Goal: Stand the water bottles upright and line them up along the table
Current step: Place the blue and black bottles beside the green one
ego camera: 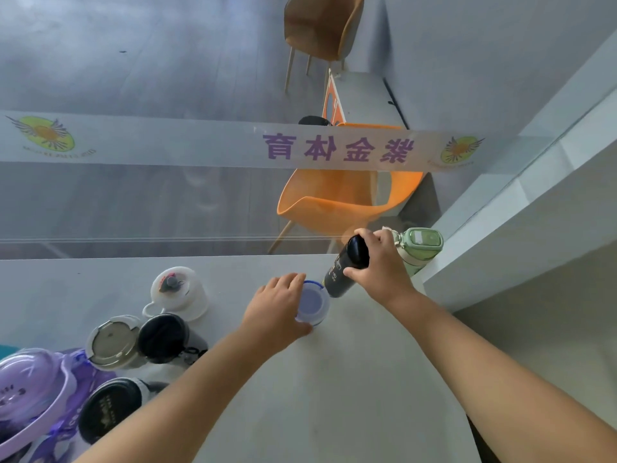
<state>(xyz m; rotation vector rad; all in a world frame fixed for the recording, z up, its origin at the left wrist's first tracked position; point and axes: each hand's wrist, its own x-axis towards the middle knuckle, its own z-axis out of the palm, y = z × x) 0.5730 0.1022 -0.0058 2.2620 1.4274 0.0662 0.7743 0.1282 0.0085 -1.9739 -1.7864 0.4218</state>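
nearest us on the grey table (350, 396), a bunch of bottles (133, 342) stand bunched at the left. our left hand (277, 309) is wrapped round the pale blue-lidded bottle (314, 304), upright mid-table. just past it our right hand (380, 265) grips the black bottle (347, 270), tilted. the green bottle (419, 250) stands at the far edge.

- One camera sits on my head, looking forward and steeply down over my bench (350, 379).
- It is close in: my forearms reach up from the lower edge.
- Wide-angle, it also takes in the glass partition (133, 195) and floor beyond.
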